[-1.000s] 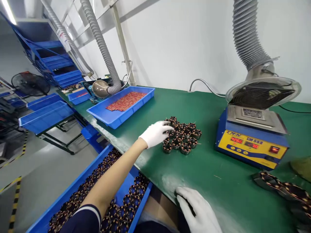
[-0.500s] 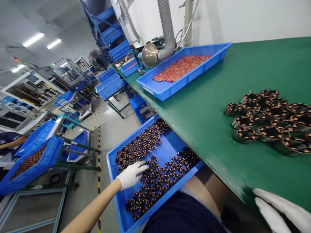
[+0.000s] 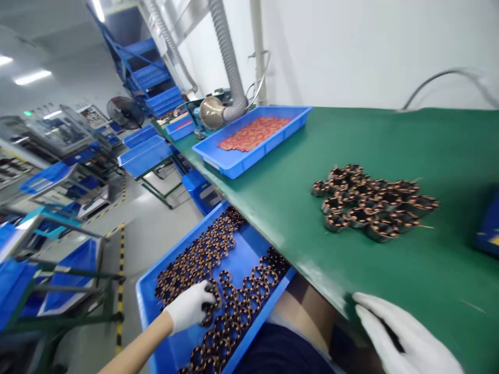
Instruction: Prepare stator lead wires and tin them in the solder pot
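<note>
My left hand (image 3: 188, 307), in a white glove, reaches into a blue tray (image 3: 252, 248) beside the bench. Its fingers are curled round black, ring-shaped motor stators (image 3: 212, 297) with copper windings; the fingertips are partly hidden. Rows of the same stators (image 3: 198, 254) fill much of this tray, with a strip of bare blue bottom between them. My right hand (image 3: 405, 332), also gloved in white, lies at the near edge of the green bench, fingers stretched out, holding nothing. Beyond it a cluster of stators (image 3: 368, 200) stands on the bench top.
On the green bench (image 3: 390, 135) a shallow blue tray (image 3: 268, 148) holds red flat parts. Behind it are a round suction hood (image 3: 211, 112) and a grey hose. A dark blue object (image 3: 489, 223) sits at the right edge. Blue carts (image 3: 144, 156) stand along the aisle.
The view has swung to the right, bringing the dark blue object in. My left hand's fingers, spread over the stators before, are now curled round some. My right hand still rests at the bench edge.
</note>
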A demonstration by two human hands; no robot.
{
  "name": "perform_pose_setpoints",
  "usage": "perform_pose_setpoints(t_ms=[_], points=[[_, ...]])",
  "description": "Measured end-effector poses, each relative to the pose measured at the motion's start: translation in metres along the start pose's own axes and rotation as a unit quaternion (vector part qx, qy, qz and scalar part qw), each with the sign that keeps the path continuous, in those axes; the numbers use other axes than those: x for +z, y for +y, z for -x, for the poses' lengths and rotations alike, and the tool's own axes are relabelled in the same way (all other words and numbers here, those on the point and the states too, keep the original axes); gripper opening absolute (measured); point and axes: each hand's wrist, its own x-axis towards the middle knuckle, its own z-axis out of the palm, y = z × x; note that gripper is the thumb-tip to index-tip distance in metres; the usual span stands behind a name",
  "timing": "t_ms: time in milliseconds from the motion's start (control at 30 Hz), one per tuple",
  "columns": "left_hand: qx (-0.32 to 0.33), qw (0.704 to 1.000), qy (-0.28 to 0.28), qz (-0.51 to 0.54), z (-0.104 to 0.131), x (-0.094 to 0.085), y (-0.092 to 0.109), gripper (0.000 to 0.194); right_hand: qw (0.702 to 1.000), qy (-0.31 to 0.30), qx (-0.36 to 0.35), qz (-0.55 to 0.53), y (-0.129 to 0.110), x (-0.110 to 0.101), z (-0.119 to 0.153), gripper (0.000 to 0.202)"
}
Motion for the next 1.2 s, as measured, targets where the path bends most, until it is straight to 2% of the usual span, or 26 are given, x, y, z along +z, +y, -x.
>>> perform_pose_setpoints(t_ms=[67, 167, 233, 333, 400, 467, 533, 600, 667, 767, 867, 933, 1000, 1067, 1133, 1200], points=[[0.012, 0.999, 0.042, 0.001, 0.003, -0.030, 0.009, 0.045, 0.998, 0.008, -0.042, 0.036, -0.014, -0.008, -0.010, 0.039], [0.067, 0.992, 0.110, 0.004, -0.013, -0.083, 0.036, 0.044, 0.997, 0.019, -0.055, 0.057, -0.027, -0.013, -0.021, 0.048], [0.123, 0.984, 0.129, 0.008, -0.043, -0.116, 0.067, 0.034, 0.998, 0.015, -0.042, 0.052, -0.030, -0.014, -0.023, 0.048], [0.213, 0.970, 0.115, -0.002, -0.115, -0.157, 0.127, 0.030, 0.999, 0.009, -0.029, 0.033, -0.030, -0.014, -0.022, 0.046], [0.248, 0.964, 0.097, -0.016, -0.165, -0.176, 0.166, 0.024, 0.999, 0.012, -0.040, 0.025, -0.028, -0.015, -0.021, 0.046], [0.268, 0.957, 0.105, -0.018, -0.201, -0.189, 0.195, 0.025, 0.998, 0.018, -0.057, 0.025, -0.027, -0.017, -0.021, 0.046], [0.258, 0.952, 0.163, -0.007, -0.216, -0.198, 0.209, 0.034, 0.997, 0.025, -0.065, 0.026, -0.027, -0.018, -0.021, 0.044], [0.231, 0.947, 0.223, 0.002, -0.209, -0.200, 0.206, 0.037, 0.998, 0.027, -0.057, 0.024, -0.028, -0.017, -0.021, 0.042], [0.205, 0.946, 0.252, 0.001, -0.185, -0.196, 0.187, 0.034, 0.998, 0.024, -0.047, 0.023, -0.028, -0.016, -0.021, 0.039], [0.162, 0.964, 0.210, -0.017, -0.133, -0.170, 0.144, 0.026, 0.997, 0.017, -0.060, 0.033, -0.025, -0.013, -0.020, 0.034], [0.089, 0.989, 0.111, -0.039, -0.084, -0.122, 0.101, 0.017, 0.995, 0.011, -0.089, 0.041, -0.017, -0.010, -0.016, 0.032], [0.004, 0.997, 0.055, -0.059, -0.063, -0.083, 0.080, 0.012, 0.996, -0.005, -0.078, 0.049, -0.010, -0.008, -0.012, 0.029], [-0.083, 0.994, 0.027, -0.071, -0.053, -0.047, 0.065, 0.020, 0.997, -0.022, -0.057, 0.056, -0.004, -0.007, -0.010, 0.027], [-0.142, 0.987, 0.027, -0.066, -0.052, -0.020, 0.055, 0.029, 0.997, -0.023, -0.053, 0.051, -0.003, -0.007, -0.009, 0.028], [-0.178, 0.982, 0.043, -0.054, -0.056, -0.004, 0.050, 0.027, 0.998, -0.016, -0.053, 0.038, -0.006, -0.007, -0.010, 0.028], [-0.192, 0.979, 0.059, -0.043, -0.061, 0.004, 0.046, 0.024, 0.999, -0.006, -0.045, 0.030, -0.012, -0.007, -0.012, 0.028]])
